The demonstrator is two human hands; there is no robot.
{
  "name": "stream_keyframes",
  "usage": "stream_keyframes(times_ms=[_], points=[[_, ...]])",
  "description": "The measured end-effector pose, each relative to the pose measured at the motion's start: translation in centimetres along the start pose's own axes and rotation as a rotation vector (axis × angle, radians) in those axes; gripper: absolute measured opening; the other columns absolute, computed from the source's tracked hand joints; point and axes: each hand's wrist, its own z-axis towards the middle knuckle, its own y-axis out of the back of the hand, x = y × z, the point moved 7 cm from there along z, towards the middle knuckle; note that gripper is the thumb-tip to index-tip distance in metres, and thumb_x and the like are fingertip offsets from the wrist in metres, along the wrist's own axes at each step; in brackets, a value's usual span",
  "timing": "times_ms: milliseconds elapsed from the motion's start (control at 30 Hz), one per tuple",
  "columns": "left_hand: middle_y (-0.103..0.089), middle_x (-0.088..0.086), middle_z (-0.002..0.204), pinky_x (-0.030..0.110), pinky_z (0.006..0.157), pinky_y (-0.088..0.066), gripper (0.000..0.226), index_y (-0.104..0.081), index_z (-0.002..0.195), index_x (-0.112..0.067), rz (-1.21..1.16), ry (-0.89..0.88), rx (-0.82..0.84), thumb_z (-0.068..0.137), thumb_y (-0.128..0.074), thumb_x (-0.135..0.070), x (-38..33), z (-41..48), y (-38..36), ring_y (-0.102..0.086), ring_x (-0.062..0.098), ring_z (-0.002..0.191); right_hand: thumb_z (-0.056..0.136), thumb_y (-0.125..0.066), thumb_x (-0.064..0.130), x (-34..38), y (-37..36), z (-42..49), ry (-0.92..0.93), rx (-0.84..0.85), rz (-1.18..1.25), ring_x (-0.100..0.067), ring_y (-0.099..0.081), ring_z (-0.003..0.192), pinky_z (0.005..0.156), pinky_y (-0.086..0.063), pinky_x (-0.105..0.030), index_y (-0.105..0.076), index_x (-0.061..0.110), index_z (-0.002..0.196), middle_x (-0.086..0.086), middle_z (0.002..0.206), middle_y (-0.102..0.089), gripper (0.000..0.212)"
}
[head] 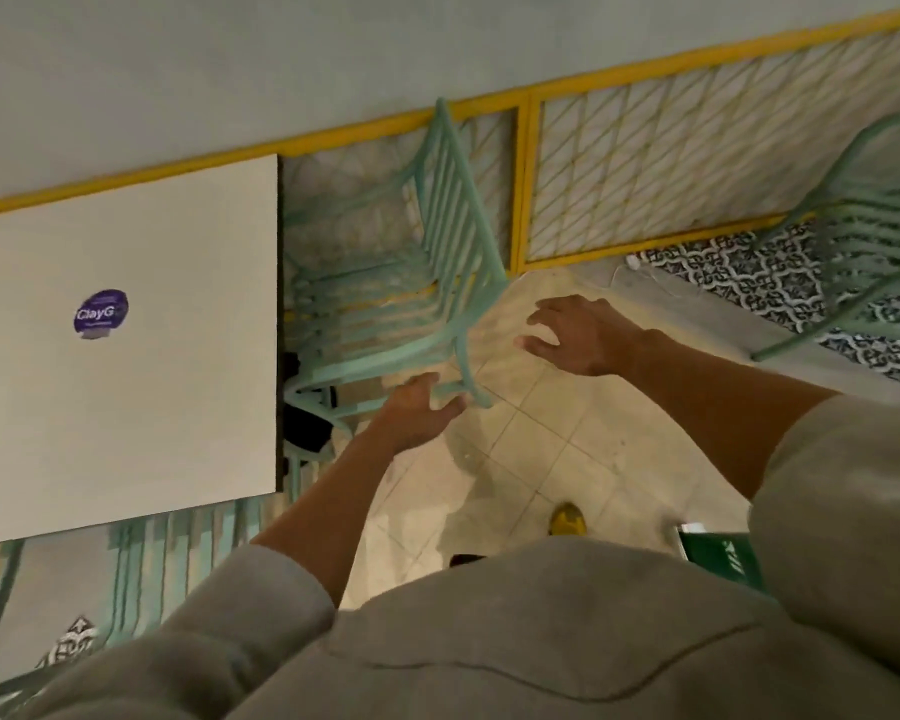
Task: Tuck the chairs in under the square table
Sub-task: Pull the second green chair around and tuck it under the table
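Our left hand (pixel 417 407) curled loosely at the chair (pixel 385 304) back's corner, ready to push; the chair sat at the tabletop's (pixel 126 330) three o'clock, seat outside. Our right hand (pixel 578 335) hovered spread.

The worktop (pixel 178 387) is square and white. A round purple sticker (pixel 100 313) lies flat on it, near the middle. The floor (pixel 541 449) has pale tiles, and farther right the tiles have a dark and white pattern (pixel 780 283). A green chair (pixel 396 304) stands on the floor, touching the worktop's right edge. Another green chair (pixel 874 241) stands well apart on the patterned tiles.
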Motion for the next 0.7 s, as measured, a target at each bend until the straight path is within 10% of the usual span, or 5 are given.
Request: stream_keyframes(times_ms=[267,700], points=[[-0.045,0.006,0.163,0.038,0.113,-0.037,0.085,-0.04,0.161,-0.022,-0.212,0.037,-0.112,0.096,-0.057,-0.073,-8.3,6.3,3.3,-0.045,0.029,0.147,0.108,-0.037,0.069,-5.5,7.2,11.0,0.167,0.007,-0.17,-0.034,-0.052,0.145,0.113,-0.043,-0.056,-0.056,0.023,0.154,-0.004,0.16,-0.055,0.068],[-0.031,0.012,0.171,0.046,0.124,-0.033,0.09,-0.023,0.167,-0.013,-0.269,0.044,-0.048,0.101,-0.056,-0.064,-14.1,19.5,6.7,-0.034,0.031,0.155,0.108,-0.052,0.041,-5.1,11.8,27.6,0.329,0.14,-0.402,-0.033,-0.033,0.159,0.12,-0.038,-0.051,-0.033,0.016,0.169,-0.009,0.177,-0.026,0.068]])
